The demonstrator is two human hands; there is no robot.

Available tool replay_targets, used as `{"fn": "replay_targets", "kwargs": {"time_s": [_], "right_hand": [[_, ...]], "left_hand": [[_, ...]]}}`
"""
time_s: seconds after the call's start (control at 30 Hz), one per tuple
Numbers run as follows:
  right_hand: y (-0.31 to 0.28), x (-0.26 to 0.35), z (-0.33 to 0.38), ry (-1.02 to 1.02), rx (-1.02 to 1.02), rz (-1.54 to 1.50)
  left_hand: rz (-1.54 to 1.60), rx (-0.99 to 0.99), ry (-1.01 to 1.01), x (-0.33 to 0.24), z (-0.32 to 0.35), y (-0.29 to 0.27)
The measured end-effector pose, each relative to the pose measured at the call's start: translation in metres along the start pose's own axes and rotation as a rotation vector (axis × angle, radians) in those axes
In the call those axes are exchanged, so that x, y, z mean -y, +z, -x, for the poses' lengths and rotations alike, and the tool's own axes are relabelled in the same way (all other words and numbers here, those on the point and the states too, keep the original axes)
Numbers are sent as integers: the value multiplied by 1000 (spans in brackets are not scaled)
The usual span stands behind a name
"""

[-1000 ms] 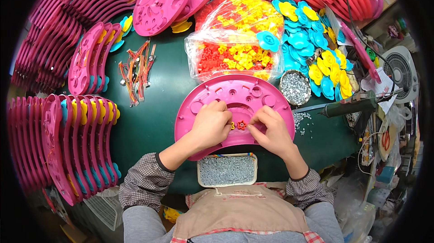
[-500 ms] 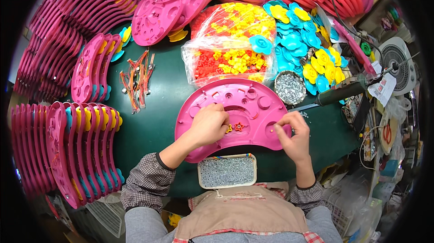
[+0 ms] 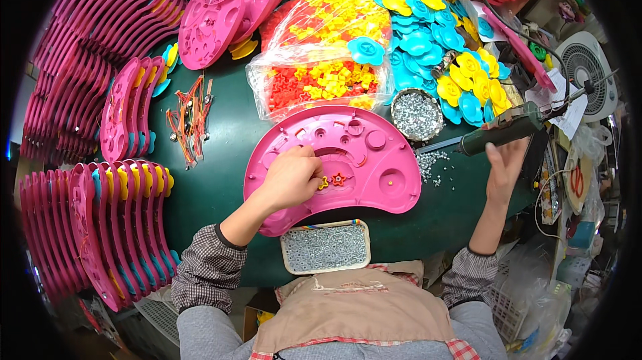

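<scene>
A curved pink plastic panel [image 3: 307, 203] lies on the table in front of me, its molded posts and round recesses facing up. My left hand [image 3: 292, 176] rests on its left half with the fingers curled closed; the fingertips are at a yellow star-shaped piece [image 3: 324, 183], partly hidden by them. Just right of it a red star-shaped piece [image 3: 339, 178] sits in the panel. Off to the right, my right hand [image 3: 503, 169] is open at the dark electric screwdriver [image 3: 501, 135], thumb raised and fingers partly hidden behind the handle.
A tray of small clear parts [image 3: 326, 249] stands below the panel. A round tub of screws [image 3: 416, 116] is beyond it, with loose screws [image 3: 435, 166] spilled nearby. Further back are a bag of star pieces [image 3: 321, 82], blue and yellow flowers [image 3: 418, 42], wired parts [image 3: 190, 119] and stacked panels [image 3: 120, 226].
My right hand has left the panel's right recess and moved right to the screwdriver, its fingers opening. My left hand stays on the panel. The whole view has shifted slightly.
</scene>
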State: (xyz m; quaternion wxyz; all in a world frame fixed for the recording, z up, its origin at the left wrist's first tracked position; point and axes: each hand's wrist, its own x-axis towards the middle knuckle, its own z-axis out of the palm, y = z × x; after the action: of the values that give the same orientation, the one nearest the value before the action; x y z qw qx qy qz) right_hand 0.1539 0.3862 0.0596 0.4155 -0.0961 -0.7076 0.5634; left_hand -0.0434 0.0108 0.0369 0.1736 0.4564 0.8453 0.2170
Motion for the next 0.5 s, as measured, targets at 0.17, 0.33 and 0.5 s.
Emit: {"fn": "replay_targets", "kwargs": {"time_s": [0.17,0.33,0.5], "right_hand": [[-7,-23,7,-15,-23,164],[1,12,16,94,224,-366],[24,13,48,64,173,-330]], "left_hand": [[-7,7,14,-1,-2,-1],[37,5,-37,-4,2,-3],[97,-14,-55,-8,4,-6]]}}
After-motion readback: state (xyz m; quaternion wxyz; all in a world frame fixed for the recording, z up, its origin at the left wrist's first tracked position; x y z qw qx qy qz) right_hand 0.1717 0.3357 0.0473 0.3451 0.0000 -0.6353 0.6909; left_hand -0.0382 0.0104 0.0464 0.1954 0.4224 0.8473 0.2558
